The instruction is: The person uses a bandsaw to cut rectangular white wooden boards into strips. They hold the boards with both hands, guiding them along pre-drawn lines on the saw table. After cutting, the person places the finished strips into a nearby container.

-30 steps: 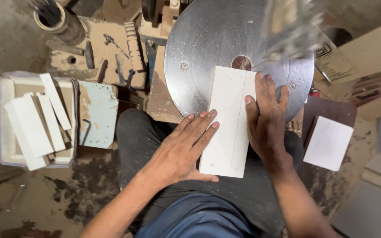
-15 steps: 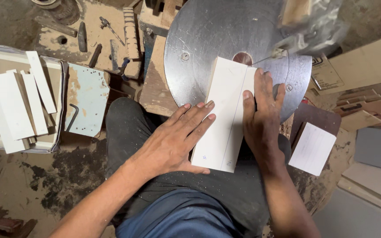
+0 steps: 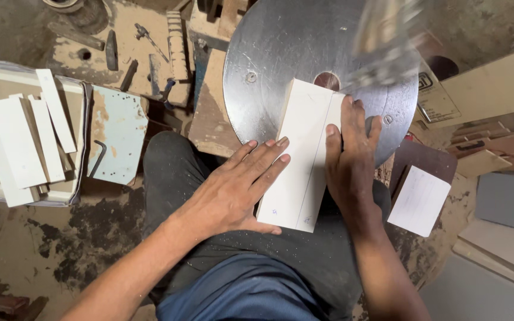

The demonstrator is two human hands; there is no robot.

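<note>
Where the pale board overlaps the round metal table, left hand and right hand flat, fingers extended together.

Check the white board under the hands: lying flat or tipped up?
Flat. The white board lies face-up across the round metal table; left hand and right hand press on it.

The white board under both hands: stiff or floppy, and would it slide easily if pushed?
The white board probably stays stiff: it overhangs the round metal table without sagging. Flat on smooth metal, it likely slides easily and won't roll.
</note>
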